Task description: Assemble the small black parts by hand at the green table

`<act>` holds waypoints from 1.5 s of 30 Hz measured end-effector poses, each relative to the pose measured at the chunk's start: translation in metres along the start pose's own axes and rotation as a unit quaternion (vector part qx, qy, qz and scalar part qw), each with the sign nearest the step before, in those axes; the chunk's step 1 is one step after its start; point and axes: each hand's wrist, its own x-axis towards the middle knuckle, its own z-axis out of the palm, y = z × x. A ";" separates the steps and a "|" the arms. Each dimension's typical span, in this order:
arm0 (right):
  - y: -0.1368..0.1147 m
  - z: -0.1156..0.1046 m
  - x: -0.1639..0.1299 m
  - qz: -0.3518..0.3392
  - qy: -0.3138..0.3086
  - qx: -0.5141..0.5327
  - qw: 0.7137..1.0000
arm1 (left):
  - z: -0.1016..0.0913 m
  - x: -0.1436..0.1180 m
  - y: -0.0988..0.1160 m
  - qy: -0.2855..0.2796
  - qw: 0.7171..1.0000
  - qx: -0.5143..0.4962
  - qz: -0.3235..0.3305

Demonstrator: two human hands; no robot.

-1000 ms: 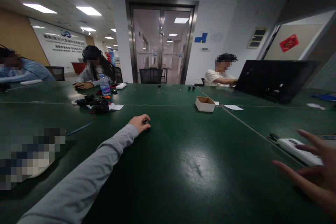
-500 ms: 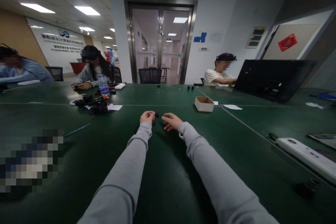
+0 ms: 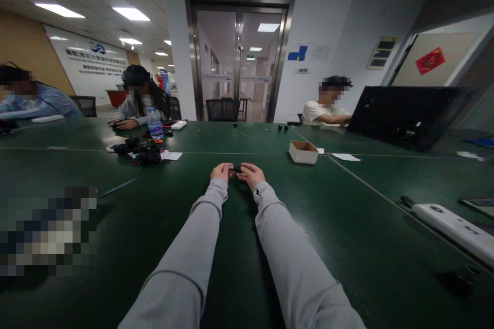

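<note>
Hands are being counted first: two, both belonging to the wearer, both in grey sleeves. One small black part point(image 3: 235, 168) is being held between them above the green bench point(image 3: 270, 247), far out at arm's length. The left hand point(image 3: 221, 171) is being closed on the part's left end, and the right hand point(image 3: 250, 174) on its right end; the fingers point(image 3: 243, 170) of both are being curled round it, so most of it is being hidden and its shape cannot be told.

One open cardboard box point(image 3: 303, 151) is being left just right of the hands, well apart from them. One heap of black parts point(image 3: 141, 153) and one water bottle point(image 3: 155, 124) are being kept on the far left. One white device point(image 3: 451, 223) is lying near the right edge. Three other people are being seated along the far side. Nothing is standing between the hands and the box.
</note>
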 end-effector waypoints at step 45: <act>-0.021 -0.004 -0.015 0.051 -0.021 0.004 0.998 | -0.016 -0.007 0.013 -0.076 0.983 0.094 0.136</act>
